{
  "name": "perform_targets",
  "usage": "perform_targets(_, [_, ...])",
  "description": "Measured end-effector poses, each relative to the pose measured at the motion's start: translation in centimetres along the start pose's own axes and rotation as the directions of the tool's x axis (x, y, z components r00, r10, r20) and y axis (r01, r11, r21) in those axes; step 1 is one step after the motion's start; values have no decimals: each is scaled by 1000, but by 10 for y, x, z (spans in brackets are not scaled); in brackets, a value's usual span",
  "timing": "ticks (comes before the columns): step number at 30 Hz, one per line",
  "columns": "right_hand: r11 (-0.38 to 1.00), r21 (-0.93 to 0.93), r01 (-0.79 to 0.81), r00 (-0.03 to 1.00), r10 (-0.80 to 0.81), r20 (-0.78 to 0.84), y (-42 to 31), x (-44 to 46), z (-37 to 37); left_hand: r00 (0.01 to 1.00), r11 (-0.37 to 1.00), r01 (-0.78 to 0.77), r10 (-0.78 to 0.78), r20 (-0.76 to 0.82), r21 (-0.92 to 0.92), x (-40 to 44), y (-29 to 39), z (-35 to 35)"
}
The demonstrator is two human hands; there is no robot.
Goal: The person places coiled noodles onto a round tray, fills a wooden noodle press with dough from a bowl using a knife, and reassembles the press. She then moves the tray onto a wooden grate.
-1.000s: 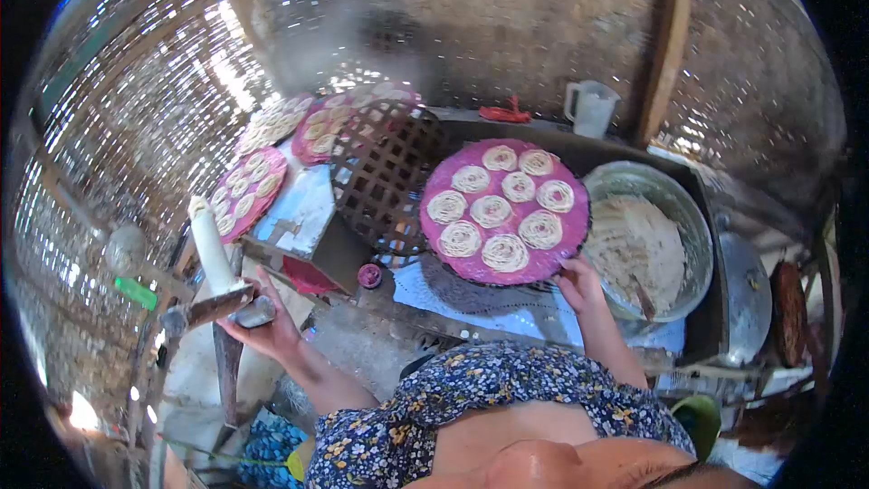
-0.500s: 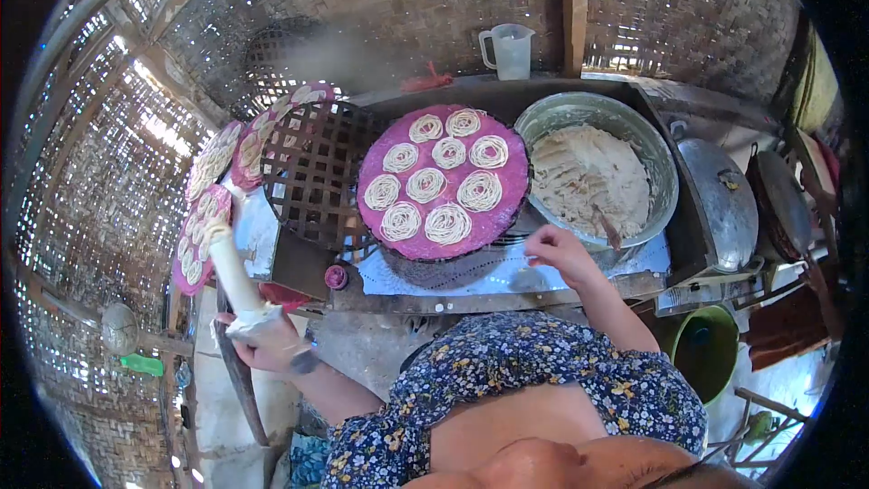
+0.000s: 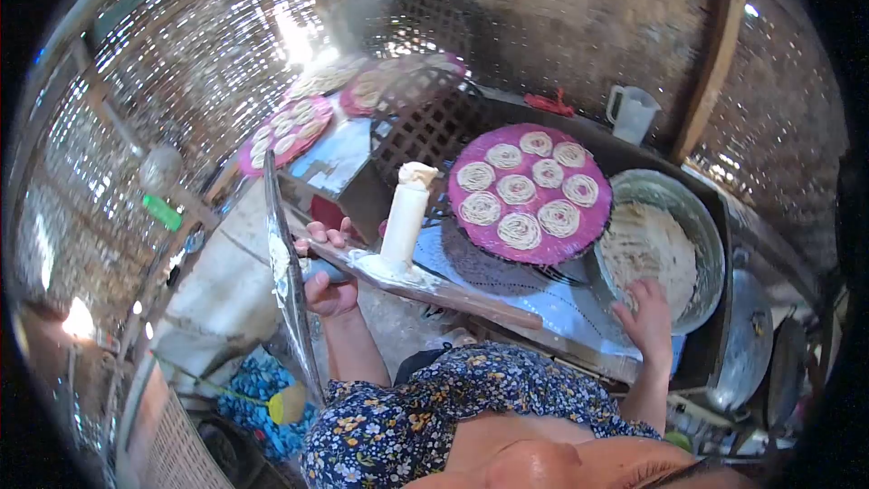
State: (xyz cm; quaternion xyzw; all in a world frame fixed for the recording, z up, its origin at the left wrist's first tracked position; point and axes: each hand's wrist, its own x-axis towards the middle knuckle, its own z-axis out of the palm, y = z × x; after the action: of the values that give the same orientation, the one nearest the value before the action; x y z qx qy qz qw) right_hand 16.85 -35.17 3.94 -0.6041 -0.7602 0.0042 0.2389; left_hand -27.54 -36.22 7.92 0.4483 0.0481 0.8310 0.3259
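Observation:
My left hand [image 3: 333, 294] is wrapped around part of a wooden noodle press, two long dough-smeared wooden bars. A thick white cylinder [image 3: 405, 222] stands up from one bar [image 3: 471, 297], with a lump of dough on its top. The other, darker bar [image 3: 288, 281] runs steeply beside my wrist. At the right, my right hand [image 3: 647, 321] reaches over the near rim of a large metal basin [image 3: 711, 294], fingers apart at the edge of the pale dough [image 3: 647, 249]. A round pink tray [image 3: 466, 234] bearing several coiled noodle nests lies left of the basin.
More pink trays of noodle nests [image 3: 288, 131] lie at the back left, beside a dark woven basket tray [image 3: 425, 127]. A clear plastic jug [image 3: 634, 115] stands against the woven wall. A lidded metal pot [image 3: 747, 335] is at the far right.
The view has swung left. My left hand has brought the press closer to the middle and turned it so both bars show. My right hand has moved from the counter's front into the basin.

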Motion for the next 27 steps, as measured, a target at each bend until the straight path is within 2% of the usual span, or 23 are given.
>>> perform_targets(1, [996,-85,-26,998,30,46,13,-9,5,1000,999,-23,22,14,48,-3,6,-1])
perform_targets(3, [989,-96,-116,984,127,123,32,-24,13,999,997,-51,51,4,63,-7,16,-5])
perform_targets(6, [926,-20,-378,876,364,316,45,-30,12,997,994,-77,76,20,79,-4,22,-8])
perform_targets(9, [914,-103,-393,828,400,394,43,-22,5,994,998,-60,59,89,16,3,16,-26])
perform_targets(11, [969,-115,-220,956,238,174,23,-17,-1,988,998,6,3,152,-61,8,7,-39])
perform_targets(12, [981,-138,-138,987,147,61,7,-11,-4,986,994,52,-35,163,-100,11,0,-46])
perform_targets(13, [998,-24,-49,999,49,-7,-9,-1,-6,981,986,98,-73,178,-137,13,-7,-54])
perform_targets(14, [995,83,48,995,-41,-86,-29,12,-6,983,978,119,-92,160,-172,14,-16,-57])
perform_targets(16, [895,346,281,959,-272,-77,-87,40,-26,977,952,161,-115,182,-261,19,-28,-64])
perform_targets(18, [777,412,476,876,-462,-141,-127,58,-30,970,920,182,-111,216,-347,25,-38,-67])
perform_targets(21, [652,420,631,769,-598,-226,-175,81,-26,955,887,202,-85,284,-416,35,-45,-68])
perform_targets(24, [600,426,677,735,-588,-339,-204,100,-12,937,873,221,-66,343,-435,45,-45,-74])
perform_targets(27, [611,518,598,800,-483,-354,-232,116,-7,950,847,242,-106,294,-474,48,-43,-76])
